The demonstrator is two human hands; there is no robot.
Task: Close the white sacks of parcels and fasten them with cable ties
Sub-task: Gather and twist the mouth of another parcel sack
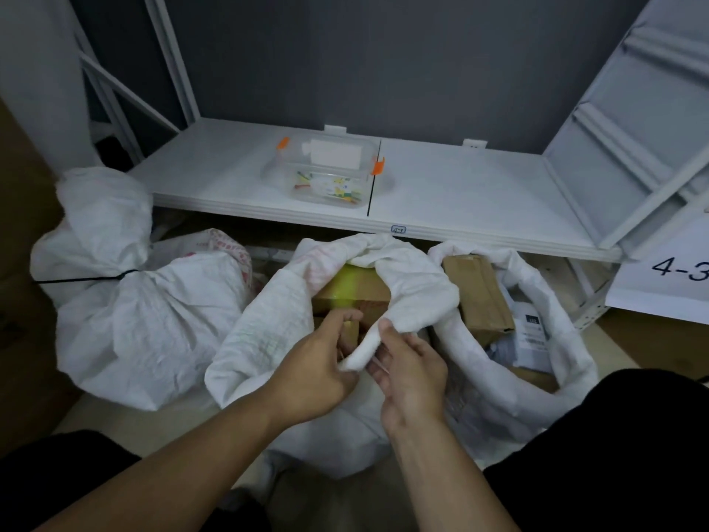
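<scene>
Both hands, left hand [318, 372] and right hand [410, 372], pinch the middle sack [264, 339] rim at frame centre; gather the whole mouth tight before tying.

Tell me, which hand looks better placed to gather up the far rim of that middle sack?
Probably the right hand: it already pinches the middle sack rim on the near side, under the raised fold. The left hand sits lower.

Pretty dim, flat indoor light w/ a cool grey cast, no hard shadows. Wide-angle bends the shelf [441, 186] uprights at the edges. Overall soft, esp. corners; no glare.
</scene>
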